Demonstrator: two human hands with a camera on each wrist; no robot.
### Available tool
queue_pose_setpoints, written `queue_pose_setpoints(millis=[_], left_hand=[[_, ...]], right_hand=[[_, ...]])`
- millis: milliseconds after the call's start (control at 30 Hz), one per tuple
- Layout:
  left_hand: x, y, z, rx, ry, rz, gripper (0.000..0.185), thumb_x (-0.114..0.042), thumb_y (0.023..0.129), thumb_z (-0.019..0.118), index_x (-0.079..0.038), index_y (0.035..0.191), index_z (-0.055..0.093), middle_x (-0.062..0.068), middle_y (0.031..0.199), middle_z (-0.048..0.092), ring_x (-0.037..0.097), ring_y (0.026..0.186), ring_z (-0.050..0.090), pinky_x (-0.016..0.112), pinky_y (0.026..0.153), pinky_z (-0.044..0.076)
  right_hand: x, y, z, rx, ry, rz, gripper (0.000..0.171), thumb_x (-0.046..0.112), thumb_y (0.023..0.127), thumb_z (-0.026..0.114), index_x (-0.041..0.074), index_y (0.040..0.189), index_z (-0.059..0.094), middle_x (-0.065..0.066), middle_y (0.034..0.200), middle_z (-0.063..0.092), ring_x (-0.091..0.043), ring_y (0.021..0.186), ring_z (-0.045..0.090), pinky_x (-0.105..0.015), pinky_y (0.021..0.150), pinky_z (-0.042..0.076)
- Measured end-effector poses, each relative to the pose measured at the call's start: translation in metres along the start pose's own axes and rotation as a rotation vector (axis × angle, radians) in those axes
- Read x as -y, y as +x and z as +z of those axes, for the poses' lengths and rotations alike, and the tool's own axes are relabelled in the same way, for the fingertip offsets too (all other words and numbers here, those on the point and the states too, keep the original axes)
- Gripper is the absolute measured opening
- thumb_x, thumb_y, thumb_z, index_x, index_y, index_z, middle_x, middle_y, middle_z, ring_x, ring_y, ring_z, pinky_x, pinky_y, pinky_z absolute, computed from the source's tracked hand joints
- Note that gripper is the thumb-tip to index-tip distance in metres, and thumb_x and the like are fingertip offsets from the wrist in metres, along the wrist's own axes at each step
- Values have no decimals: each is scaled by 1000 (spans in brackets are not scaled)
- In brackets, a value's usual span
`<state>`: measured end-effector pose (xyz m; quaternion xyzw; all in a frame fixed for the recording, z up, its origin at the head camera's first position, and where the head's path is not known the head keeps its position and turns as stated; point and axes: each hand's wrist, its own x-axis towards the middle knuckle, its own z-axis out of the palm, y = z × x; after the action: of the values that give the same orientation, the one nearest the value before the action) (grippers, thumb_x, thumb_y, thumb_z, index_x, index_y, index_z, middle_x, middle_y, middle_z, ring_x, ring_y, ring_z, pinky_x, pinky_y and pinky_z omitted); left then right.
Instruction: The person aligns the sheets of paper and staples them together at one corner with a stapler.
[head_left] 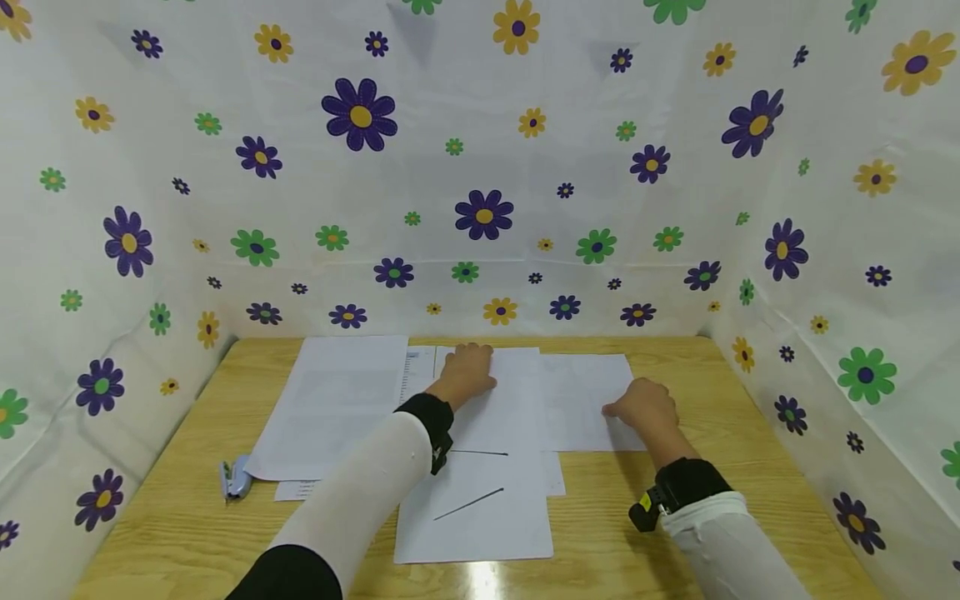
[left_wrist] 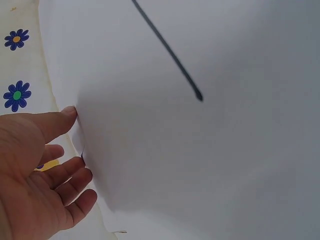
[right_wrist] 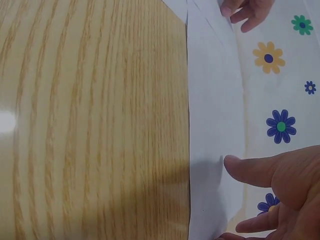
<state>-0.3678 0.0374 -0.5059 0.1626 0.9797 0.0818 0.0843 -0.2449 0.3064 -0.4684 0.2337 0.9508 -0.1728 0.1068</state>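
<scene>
My left hand [head_left: 467, 371] is at the far part of a long white sheet [head_left: 480, 533] in the middle of the table. In the left wrist view, the thumb and fingertips of the left hand [left_wrist: 45, 175] meet the sheet's edge, with a gap between thumb and fingers. Two thin black lines, one a slanted line [head_left: 468, 504], show on this sheet. My right hand [head_left: 647, 410] is over the right edge of another white sheet [head_left: 581, 404]. Seen from the right wrist, the thumb of the right hand [right_wrist: 295, 185] points over the paper, apart from the other fingers.
On the left lies a large white sheet [head_left: 337, 400], overlapping printed pages [head_left: 296, 491]. A small light-blue stapler [head_left: 237, 478] stands beside its near corner. The wooden table [head_left: 615, 533] is bordered by a flower-patterned cloth [head_left: 435, 183] at the back and sides.
</scene>
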Motion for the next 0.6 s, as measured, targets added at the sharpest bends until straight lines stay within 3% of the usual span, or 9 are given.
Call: queue_pose_setpoints(millis=[133, 267, 467, 600], left_hand=[[-4, 0, -2, -12, 12, 9, 60, -31, 93, 76, -8, 144, 55, 15, 139, 60, 36, 130, 53, 54, 109, 43], [-7, 0, -2, -29, 14, 8, 57, -26, 94, 76, -8, 143, 55, 15, 137, 61, 36, 129, 54, 54, 107, 45], [-9, 1, 4, -56, -11, 12, 46, -15, 99, 65, -7, 142, 54, 15, 134, 62, 34, 127, 56, 56, 106, 46], [-10, 2, 6, -59, -27, 6, 44, -12, 101, 59, -7, 144, 52, 17, 136, 60, 36, 127, 56, 58, 106, 46]], right_hand=[[1, 4, 4, -24, 6, 26, 73, 36, 84, 83, -17, 127, 56, -32, 114, 56, -41, 103, 56, -52, 85, 54], [1, 7, 7, -30, 7, 43, 73, 35, 84, 84, -16, 127, 56, -31, 111, 56, -39, 98, 57, -52, 82, 55], [-1, 7, 3, -20, 4, 66, 75, 38, 82, 85, -13, 128, 57, -30, 111, 56, -40, 100, 55, -55, 88, 49], [-7, 10, -1, -27, 51, 52, 65, 32, 85, 82, -14, 124, 59, -30, 114, 60, -38, 97, 56, -54, 89, 49]])
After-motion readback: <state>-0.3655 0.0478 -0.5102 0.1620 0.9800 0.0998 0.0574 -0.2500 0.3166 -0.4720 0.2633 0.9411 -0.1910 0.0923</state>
